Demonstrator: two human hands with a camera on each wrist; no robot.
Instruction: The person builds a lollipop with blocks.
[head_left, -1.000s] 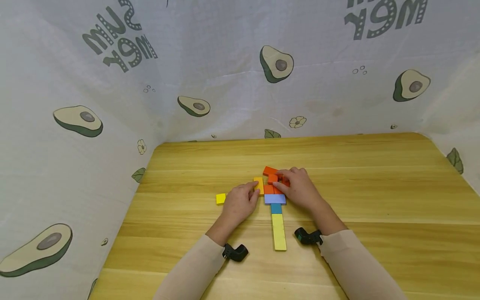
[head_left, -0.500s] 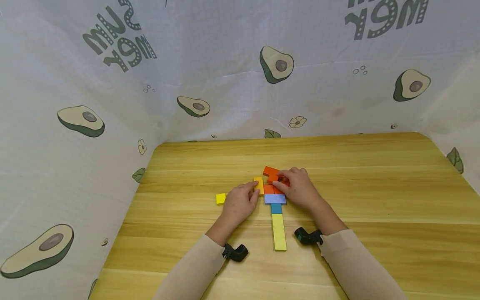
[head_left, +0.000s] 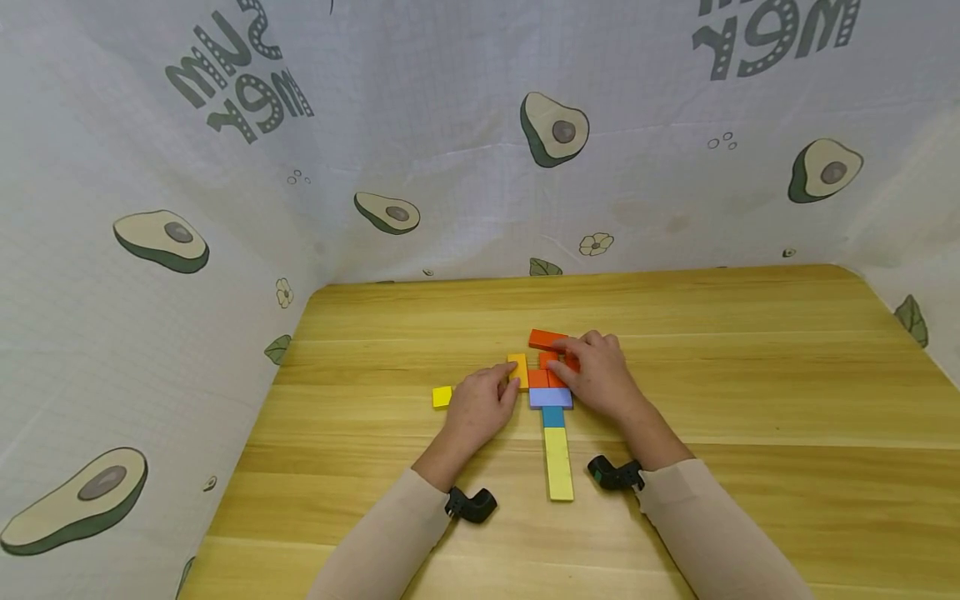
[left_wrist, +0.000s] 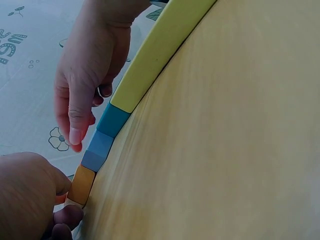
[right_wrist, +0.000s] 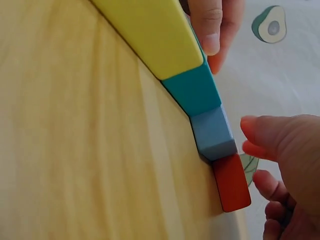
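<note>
My left hand (head_left: 481,405) pinches an orange block (head_left: 518,372), index finger on top and thumb near its close end. My right hand (head_left: 597,373) has thumb and index finger about a small red block (head_left: 547,359); the index fingertip also overlaps a longer red block (head_left: 545,339) beyond it. Two red blocks lie nearer, one of them a square red block (head_left: 537,379) beside the orange one. Below them, in line, come a lavender block (head_left: 551,398), a teal block (head_left: 552,417) and a long pale yellow block (head_left: 558,464). My right fingers hide more red behind them.
A bright yellow block (head_left: 442,397) lies left of my left hand, partly hidden by it. The wooden table (head_left: 712,367) runs back to a white cloth (head_left: 465,150) printed with avocados. Black wrist cameras (head_left: 471,505) sit at both cuffs.
The small red block has moved slightly right and settled against the red blocks below it. The longer red block has turned straighter and parted from it. My left hand has stayed put.
</note>
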